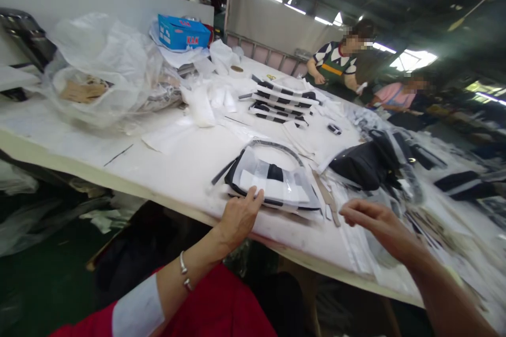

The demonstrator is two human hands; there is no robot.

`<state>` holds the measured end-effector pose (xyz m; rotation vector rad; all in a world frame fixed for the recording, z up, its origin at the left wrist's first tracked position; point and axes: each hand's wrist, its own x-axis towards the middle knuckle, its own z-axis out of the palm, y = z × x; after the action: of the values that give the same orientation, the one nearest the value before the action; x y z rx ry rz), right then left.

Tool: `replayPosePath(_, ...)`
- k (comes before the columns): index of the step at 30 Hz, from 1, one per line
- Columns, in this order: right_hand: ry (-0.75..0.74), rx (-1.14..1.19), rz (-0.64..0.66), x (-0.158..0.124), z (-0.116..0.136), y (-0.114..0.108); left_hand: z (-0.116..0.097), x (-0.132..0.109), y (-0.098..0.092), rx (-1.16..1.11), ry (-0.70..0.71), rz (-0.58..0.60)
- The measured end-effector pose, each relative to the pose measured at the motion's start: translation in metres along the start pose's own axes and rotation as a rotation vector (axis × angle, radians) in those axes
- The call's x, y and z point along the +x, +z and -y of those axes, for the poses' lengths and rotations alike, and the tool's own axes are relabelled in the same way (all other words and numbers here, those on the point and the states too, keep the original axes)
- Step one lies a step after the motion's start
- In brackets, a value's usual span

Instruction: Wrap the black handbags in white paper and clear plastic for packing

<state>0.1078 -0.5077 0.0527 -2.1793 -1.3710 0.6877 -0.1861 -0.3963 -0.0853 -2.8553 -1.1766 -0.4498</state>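
Note:
My left hand [241,216] rests on the near edge of a black-and-white bag piece [272,179] wrapped in clear plastic, lying flat on the white table [174,168]. The fingers curl onto the wrapping and the thumb lies on top. A curved black strap arcs over the piece's far side. My right hand [375,218] hovers above the table to the right, fingers drawn together and slightly blurred; nothing shows in it. A thin beige strip [326,197] lies between the two hands.
A dark bag [367,160] in plastic lies to the right. Stacked black-and-white pieces [282,100] sit farther back. A clear bag heap [103,68] and a blue box [184,31] stand at the left. Two people work at the far end.

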Motion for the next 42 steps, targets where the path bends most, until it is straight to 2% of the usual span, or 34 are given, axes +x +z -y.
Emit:
replayPosePath(1,-0.050,0.018,0.167,0.012,0.026,0.009,0.000,-0.001,-0.001,0.000,-0.009,0.009)
replayPosePath(3,-0.107,0.035,0.401,0.034,0.069,0.029,0.001,-0.002,-0.002,-0.007,-0.027,0.039)
replayPosePath(5,-0.174,0.004,0.561,0.054,0.099,0.047,0.002,-0.002,-0.003,-0.029,-0.044,0.062)
replayPosePath(7,-0.243,-0.083,0.665,0.073,0.118,0.062,0.004,-0.001,-0.003,-0.056,-0.055,0.066)
replayPosePath(11,-0.350,-0.315,0.787,0.107,0.140,0.085,0.006,-0.001,-0.001,-0.081,-0.046,0.062)
replayPosePath(14,-0.391,-0.454,0.824,0.126,0.152,0.103,0.008,-0.001,0.001,-0.105,-0.048,0.084)
replayPosePath(18,-0.437,-0.744,0.822,0.143,0.169,0.129,0.010,0.000,0.000,-0.162,-0.063,0.133)
replayPosePath(23,-0.523,-1.123,0.944,0.159,0.182,0.158,0.015,0.003,-0.007,-0.237,-0.047,0.231)
replayPosePath(28,-0.571,-1.197,0.894,0.173,0.172,0.170,0.017,0.004,-0.012,-0.254,-0.055,0.279)
replayPosePath(35,-0.610,-1.252,0.710,0.183,0.155,0.172,0.018,0.006,-0.014,-0.232,-0.039,0.279)
replayPosePath(38,-0.636,-1.216,0.482,0.186,0.147,0.167,0.018,0.006,-0.016,-0.207,-0.039,0.272)
replayPosePath(42,-0.616,-1.125,0.092,0.179,0.132,0.140,0.018,0.005,-0.016,-0.186,-0.037,0.245)
